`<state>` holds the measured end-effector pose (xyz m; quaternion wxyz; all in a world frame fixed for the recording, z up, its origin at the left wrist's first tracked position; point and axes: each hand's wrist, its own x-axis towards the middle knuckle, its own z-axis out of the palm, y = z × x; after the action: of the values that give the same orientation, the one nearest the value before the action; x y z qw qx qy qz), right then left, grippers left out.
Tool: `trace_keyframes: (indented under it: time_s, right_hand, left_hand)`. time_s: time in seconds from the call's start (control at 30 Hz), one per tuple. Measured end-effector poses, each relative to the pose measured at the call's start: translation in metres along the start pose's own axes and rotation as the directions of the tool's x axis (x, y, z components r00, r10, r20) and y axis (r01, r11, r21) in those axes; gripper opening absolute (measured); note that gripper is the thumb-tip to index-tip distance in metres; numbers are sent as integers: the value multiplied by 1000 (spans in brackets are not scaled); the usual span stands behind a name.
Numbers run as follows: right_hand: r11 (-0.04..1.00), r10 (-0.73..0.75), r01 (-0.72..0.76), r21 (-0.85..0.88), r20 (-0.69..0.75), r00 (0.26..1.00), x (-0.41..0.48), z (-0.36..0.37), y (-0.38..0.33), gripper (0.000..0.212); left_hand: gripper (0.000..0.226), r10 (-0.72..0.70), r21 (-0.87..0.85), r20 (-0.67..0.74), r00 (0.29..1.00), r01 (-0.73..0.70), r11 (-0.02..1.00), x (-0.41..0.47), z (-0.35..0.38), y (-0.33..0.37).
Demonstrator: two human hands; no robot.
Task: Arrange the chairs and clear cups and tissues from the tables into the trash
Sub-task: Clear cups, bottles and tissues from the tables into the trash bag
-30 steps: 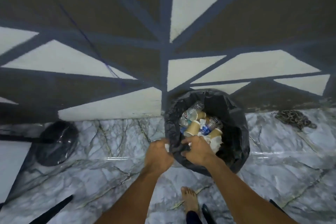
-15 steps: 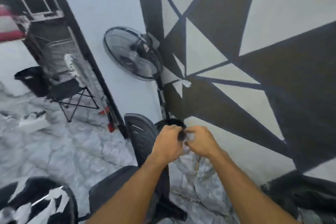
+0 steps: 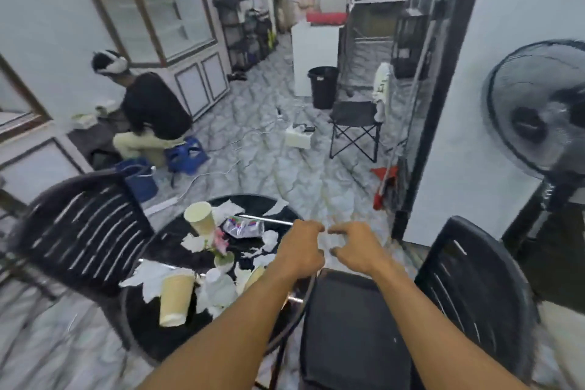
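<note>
A round black table [image 3: 253, 202] stands in front of me on the left. It carries an upright cream paper cup [image 3: 200, 221], a second cup [image 3: 175, 298] tipped near the front edge, and crumpled white tissues [image 3: 151, 276] scattered about. My left hand [image 3: 302, 252] hovers over the table's right edge, fingers curled in with nothing in them. My right hand [image 3: 359, 248] is close beside it, fingers apart and empty. A black slatted chair [image 3: 84, 231] stands left of the table. Another black chair [image 3: 459, 301] is under my right arm.
A foil packet [image 3: 243, 227] and a small flower vase [image 3: 223, 255] also sit on the table. A black bin [image 3: 323, 85] and a folding chair [image 3: 354, 127] stand further back. A standing fan [image 3: 538, 111] is at the right. A person [image 3: 148, 111] sits on a blue stool at the left.
My view has swung from the lined trash bin by the patterned wall round to the room and the table. Both hands have let go of the black bag's rim.
</note>
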<state>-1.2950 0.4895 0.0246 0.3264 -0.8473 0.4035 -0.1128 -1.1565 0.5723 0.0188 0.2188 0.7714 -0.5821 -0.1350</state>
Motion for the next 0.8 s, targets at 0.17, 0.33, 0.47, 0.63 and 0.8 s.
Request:
trace_keyframes:
  time_s: [0.17, 0.33, 0.47, 0.63, 0.8]
  right_hand:
    - [989, -149, 143, 44, 210, 966, 44, 62, -39, 42]
    - [983, -154, 179, -39, 349, 924, 52, 123, -55, 64]
    - [974, -132, 195, -118, 402, 906, 50, 161, -60, 82]
    - [967, -104, 177, -181, 351, 931, 52, 191, -63, 83]
    - [956, 33, 76, -284, 360, 933, 57, 212, -45, 80]
  left_hand:
    - [32, -198, 6, -103, 975, 199, 980, -29, -29, -54]
    - [57, -325, 150, -191, 926, 355, 923, -64, -52, -112]
    - [82, -479, -145, -377, 793, 460, 876, -102, -49, -145]
    - [105, -665, -498, -180, 724, 516, 697, -130, -13, -171]
    - [71, -692, -586, -129, 710, 508, 631, -129, 25, -185]
